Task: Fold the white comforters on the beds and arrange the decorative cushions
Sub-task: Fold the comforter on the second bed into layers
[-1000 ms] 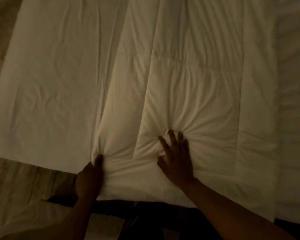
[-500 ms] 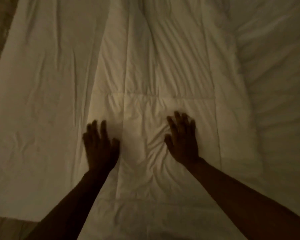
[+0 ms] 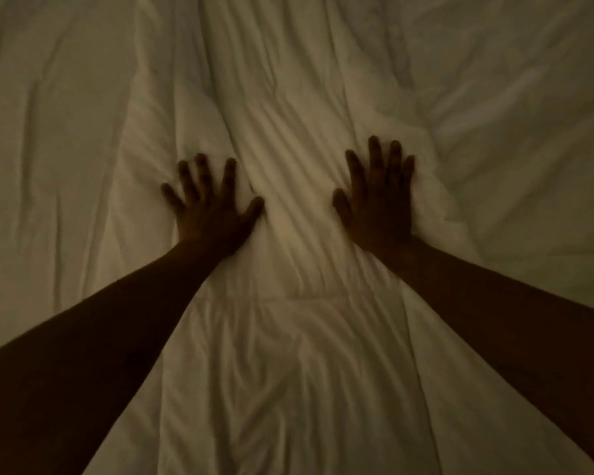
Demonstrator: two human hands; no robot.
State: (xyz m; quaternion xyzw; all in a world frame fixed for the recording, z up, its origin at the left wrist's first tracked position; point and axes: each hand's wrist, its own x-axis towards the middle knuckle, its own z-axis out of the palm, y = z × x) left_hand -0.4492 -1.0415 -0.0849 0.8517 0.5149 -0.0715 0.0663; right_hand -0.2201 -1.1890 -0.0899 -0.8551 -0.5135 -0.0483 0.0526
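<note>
Comforter [image 3: 288, 337] lies folded into a strip; our left hand [image 3: 213, 214] and right hand [image 3: 378, 207] press it flat, fingers spread, gripping nothing; we judge cushions remain.

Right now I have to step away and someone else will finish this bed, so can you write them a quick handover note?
Left hand: open, fingers spread, palm flat on the white comforter.
Right hand: open, flat on the same folded strip, apart from the left.
The comforter lies as a long folded band running away from the person, on the bed sheet; bunched bedding sits to the right.
Done: a lengthwise fold appears made.
Left: smooth the wrinkles, finish folding, and place the cushions; none are in view.
</note>
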